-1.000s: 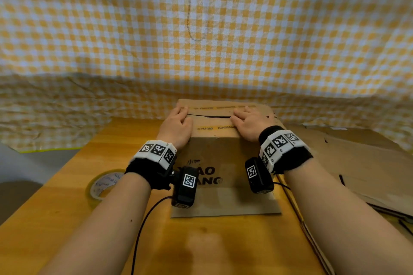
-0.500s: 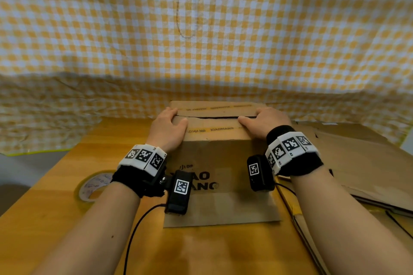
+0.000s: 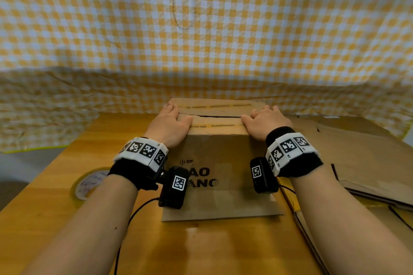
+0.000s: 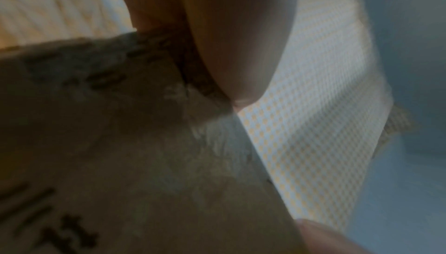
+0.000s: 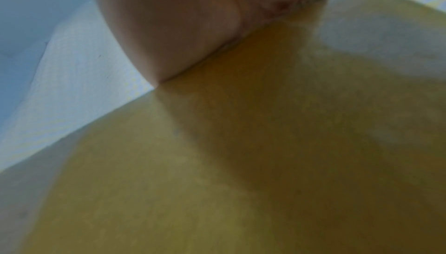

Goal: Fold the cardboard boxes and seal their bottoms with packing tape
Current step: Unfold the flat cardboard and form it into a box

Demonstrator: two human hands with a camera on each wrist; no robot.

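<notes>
The cardboard box (image 3: 220, 163) stands on the wooden table (image 3: 67, 219) in front of the person, bottom upward, its two long flaps folded down so that they almost meet along a dark seam (image 3: 215, 116); strips of old yellowish printed tape run along both flap edges; the near wall carries black lettering, partly hidden by the wrist cameras. The left hand (image 3: 169, 125) lies flat on the left end of the flaps, fingers straight and reaching over the seam, pressing and gripping nothing; the right hand (image 3: 266, 123) does the same at the right end, fingers extended and laid flat across both flaps. Both wrist views are blurred and show only skin against cardboard.

I judge the box light and hollow, its corrugated walls stiff along the creases yet springy at the flaps, which will probably lift if pressure is released; it will probably skid on the smooth table if pushed sideways; best held by flat palms on the flaps near the seam, one hand staying down while the other fetches tape.

A roll of packing tape (image 3: 89, 183) lies flat on the table to the left, near the left forearm; flattened cardboard sheets (image 3: 362, 158) are stacked to the right; a yellow checked cloth (image 3: 201, 29) hangs behind.
</notes>
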